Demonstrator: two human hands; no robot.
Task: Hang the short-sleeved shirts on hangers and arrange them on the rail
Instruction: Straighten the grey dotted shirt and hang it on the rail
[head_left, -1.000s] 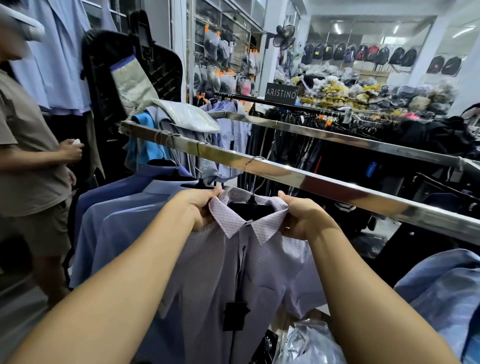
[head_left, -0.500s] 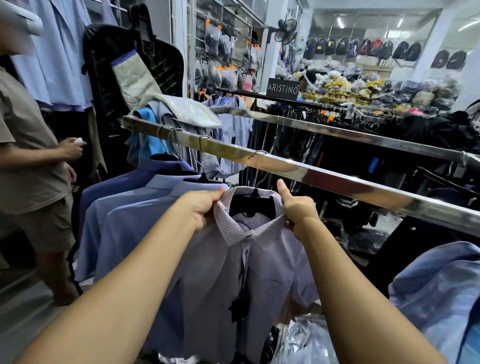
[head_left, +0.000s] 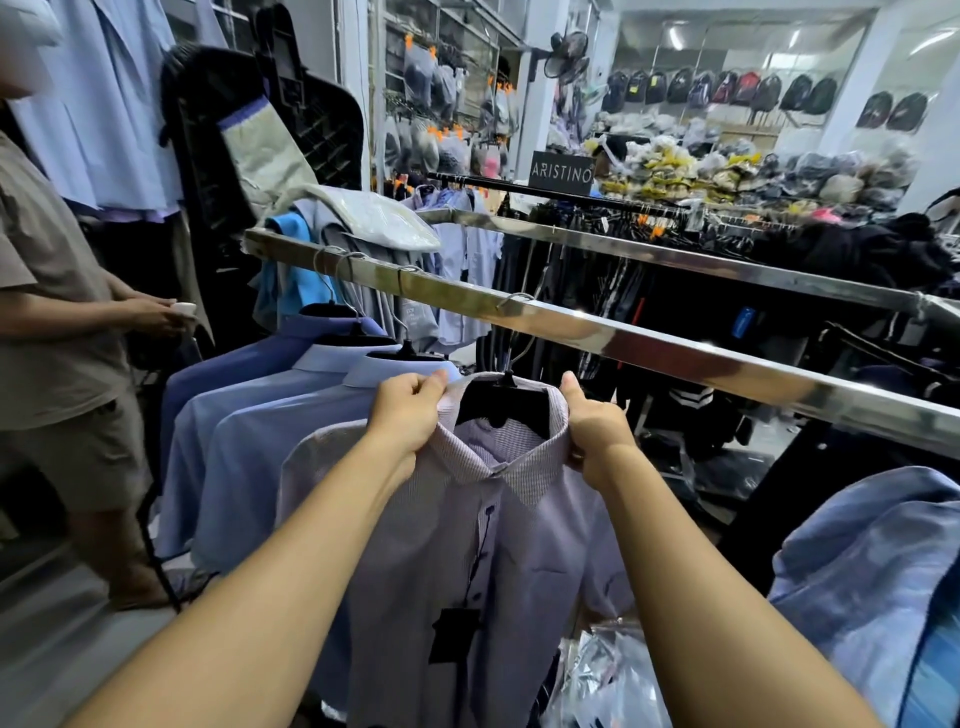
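A pale lilac checked short-sleeved shirt (head_left: 498, 530) hangs on a black hanger (head_left: 501, 402) whose wire hook sits over the chrome rail (head_left: 613, 340). My left hand (head_left: 408, 410) pinches the left side of its collar. My right hand (head_left: 592, 423) grips the right side of the collar, thumb up. A black tag (head_left: 454, 634) dangles down the shirt's front. To its left, three blue shirts (head_left: 260, 447) hang on the same rail.
A person in a tan shirt and shorts (head_left: 57, 332) stands at the left, holding a small white object. A blue shirt (head_left: 872, 566) lies at the lower right, with plastic bags (head_left: 602, 686) below it. A second rail (head_left: 675, 257) and dark clothes stand behind.
Both hands stay on the collar and have drawn a little further apart along it. The collar now stands more open, so more of the black hanger shows.
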